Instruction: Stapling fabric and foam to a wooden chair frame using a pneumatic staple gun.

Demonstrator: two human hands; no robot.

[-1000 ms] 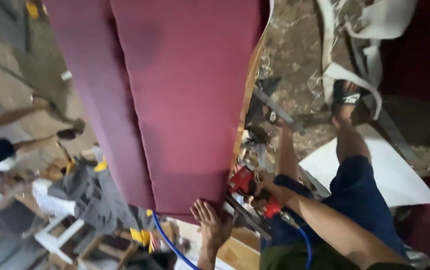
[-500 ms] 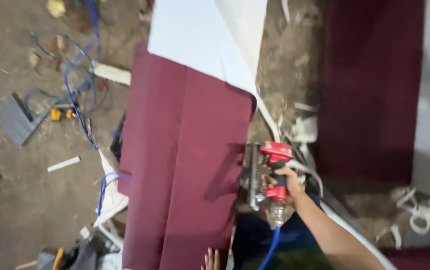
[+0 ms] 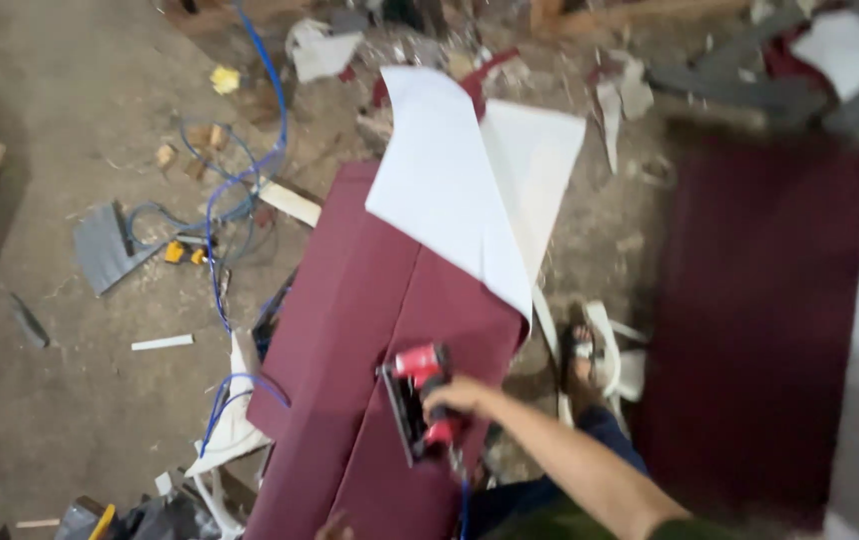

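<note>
My right hand grips a red and black pneumatic staple gun and holds it over the lower part of a maroon upholstered panel. White sheets lie folded over the panel's far end. Only the fingertips of my left hand show at the bottom edge, resting by the panel's near end. A blue air hose drops from the gun toward my leg.
A second dark maroon piece lies to the right. A blue hose loops over the dusty floor at left, among scraps, a grey piece and wood bits. My sandalled foot stands beside the panel, near white strips.
The view has swung, so the panel now lies lower left. My right hand with the staple gun has shifted leftward onto the maroon surface. My left hand has dropped almost out of view.
</note>
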